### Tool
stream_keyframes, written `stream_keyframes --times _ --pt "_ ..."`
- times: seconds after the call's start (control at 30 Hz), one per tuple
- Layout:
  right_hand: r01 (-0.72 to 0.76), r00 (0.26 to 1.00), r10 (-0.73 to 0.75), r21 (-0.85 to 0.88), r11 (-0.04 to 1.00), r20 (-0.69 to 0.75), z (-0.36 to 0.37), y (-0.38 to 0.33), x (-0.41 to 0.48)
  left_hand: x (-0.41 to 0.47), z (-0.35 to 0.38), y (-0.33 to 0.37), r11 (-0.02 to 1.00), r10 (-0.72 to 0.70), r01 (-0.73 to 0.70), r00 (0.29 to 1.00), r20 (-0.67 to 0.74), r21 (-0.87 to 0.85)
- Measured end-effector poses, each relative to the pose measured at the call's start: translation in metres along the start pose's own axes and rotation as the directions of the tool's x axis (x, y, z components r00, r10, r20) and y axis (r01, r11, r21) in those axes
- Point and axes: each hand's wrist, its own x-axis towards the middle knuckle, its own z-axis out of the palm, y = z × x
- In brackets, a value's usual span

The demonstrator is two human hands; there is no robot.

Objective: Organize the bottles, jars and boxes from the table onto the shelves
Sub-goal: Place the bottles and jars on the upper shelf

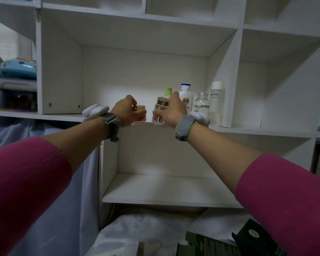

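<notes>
A white shelf unit (239, 52) is faced, with bottles (186, 93) stood toward the right end of its middle shelf (59, 116). At the front edge a pink jar (141, 117) is grasped by the fingers of the left hand (127, 112), and a clear bottle (160, 112) by those of the right hand (172, 111). Placing seems to be in hand. Both need to be set upright and then released.

The left hand (127, 112) hides most of what seems a pink jar (141, 118); the edge crops dark boxes (211, 245)
</notes>
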Motion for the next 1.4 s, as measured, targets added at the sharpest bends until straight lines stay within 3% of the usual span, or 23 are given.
stream_keyframes --times 1.4 --pt "0.042 0.996 -0.056 -0.197 0.980 -0.070 0.053 0.010 0.012 0.035 0.025 -0.034 1.000 -0.007 0.009 0.996 -0.087 0.024"
